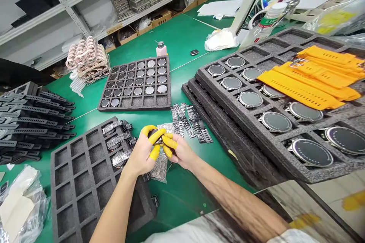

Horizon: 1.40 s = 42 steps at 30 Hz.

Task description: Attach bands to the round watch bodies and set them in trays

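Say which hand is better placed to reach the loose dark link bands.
Probably the right hand: the bands lie just beyond it, while the left hand is farther off. Both hold a dark piece.

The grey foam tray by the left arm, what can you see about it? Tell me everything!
The foam tray is dark grey and rough-looking, with thick edges and rows of squarish pockets. It lies slantwise in the picture on the green tabletop. Near its far right corner sit three watches with shiny dark link bands; pockets along the left show bare foam bottoms. The left hand and forearm hide part of it; I can't tell if they touch it.
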Each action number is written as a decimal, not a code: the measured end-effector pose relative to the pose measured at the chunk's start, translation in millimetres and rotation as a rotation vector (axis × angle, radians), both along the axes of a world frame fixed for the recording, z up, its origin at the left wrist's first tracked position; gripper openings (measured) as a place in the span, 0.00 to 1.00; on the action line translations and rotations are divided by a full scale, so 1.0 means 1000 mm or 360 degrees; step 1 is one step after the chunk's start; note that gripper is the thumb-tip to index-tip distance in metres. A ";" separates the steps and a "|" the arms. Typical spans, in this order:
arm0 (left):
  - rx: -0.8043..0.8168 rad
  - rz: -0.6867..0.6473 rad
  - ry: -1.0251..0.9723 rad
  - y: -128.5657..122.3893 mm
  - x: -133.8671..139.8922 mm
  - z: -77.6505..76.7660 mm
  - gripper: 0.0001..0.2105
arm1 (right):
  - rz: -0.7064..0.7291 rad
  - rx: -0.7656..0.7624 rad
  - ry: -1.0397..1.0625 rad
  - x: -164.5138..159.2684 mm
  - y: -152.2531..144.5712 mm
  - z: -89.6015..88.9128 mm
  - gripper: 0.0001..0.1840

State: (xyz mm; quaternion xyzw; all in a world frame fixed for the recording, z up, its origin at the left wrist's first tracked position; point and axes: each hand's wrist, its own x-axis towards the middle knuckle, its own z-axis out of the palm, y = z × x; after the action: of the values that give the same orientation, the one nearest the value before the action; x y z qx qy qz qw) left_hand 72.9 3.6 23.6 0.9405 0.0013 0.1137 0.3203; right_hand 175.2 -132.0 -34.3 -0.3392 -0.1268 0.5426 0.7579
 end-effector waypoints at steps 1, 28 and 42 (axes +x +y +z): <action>-0.0031 -0.0015 0.0008 -0.001 0.000 0.001 0.23 | -0.0011 -0.0004 -0.0001 0.000 0.000 0.000 0.30; -0.0688 0.0538 -0.0694 0.010 0.011 -0.001 0.09 | 0.0270 0.0106 -0.0515 0.006 -0.009 0.002 0.27; -0.0786 0.0544 0.0323 -0.003 0.007 -0.003 0.12 | -0.0160 -0.0314 -0.0482 0.023 -0.008 -0.016 0.30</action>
State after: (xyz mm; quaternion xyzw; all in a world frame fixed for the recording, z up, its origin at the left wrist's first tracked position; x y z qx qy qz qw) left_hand 80.1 1.0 20.9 0.8270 0.2187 0.0676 0.5134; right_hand 198.1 -139.5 -50.5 -0.4956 -0.1686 0.4566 0.7193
